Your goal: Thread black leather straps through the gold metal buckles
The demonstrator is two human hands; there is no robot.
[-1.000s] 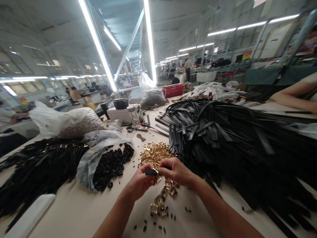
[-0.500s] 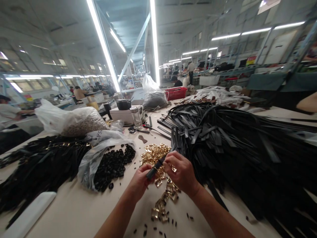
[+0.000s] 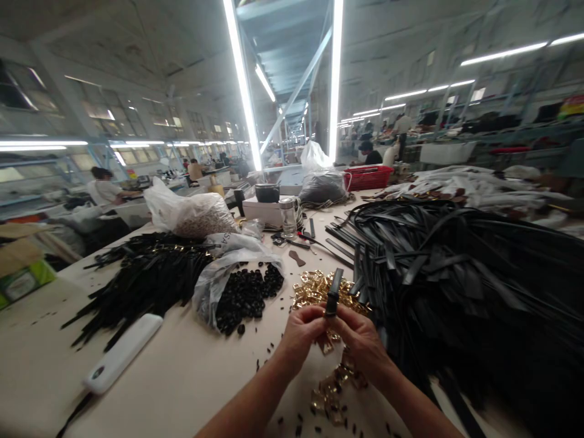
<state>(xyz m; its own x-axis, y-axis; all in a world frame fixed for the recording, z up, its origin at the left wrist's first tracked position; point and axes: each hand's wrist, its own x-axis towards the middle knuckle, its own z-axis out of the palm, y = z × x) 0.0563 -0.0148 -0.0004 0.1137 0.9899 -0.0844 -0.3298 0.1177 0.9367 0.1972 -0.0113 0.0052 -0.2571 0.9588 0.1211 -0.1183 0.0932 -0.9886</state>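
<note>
A black strap (image 3: pixel 335 285) stands nearly upright between my two hands, above a heap of gold buckles (image 3: pixel 312 285). My left hand (image 3: pixel 301 334) pinches its lower end from the left. From the right, the fingers of my right hand (image 3: pixel 360 337) close on the same end, so both hands meet there. A dark band crosses the strap just above my fingertips, with a glint of gold below it; my fingers partly hide this end. More gold buckles (image 3: pixel 328 392) and small black bits lie on the table below my hands.
A plastic bag (image 3: pixel 207 301) spills black loops (image 3: pixel 249 292) at left. Long black straps (image 3: pixel 438 261) pile up on the right. Finished-looking black straps (image 3: pixel 150 274), a white handheld device (image 3: pixel 125 353), a glass jar (image 3: pixel 288 219) and a red basket (image 3: pixel 369 177) also occupy the table (image 3: pixel 191 389).
My view has turned left. The strap has swung from slanting to nearly upright, and my right hand has come down to its lower end beside my left.
</note>
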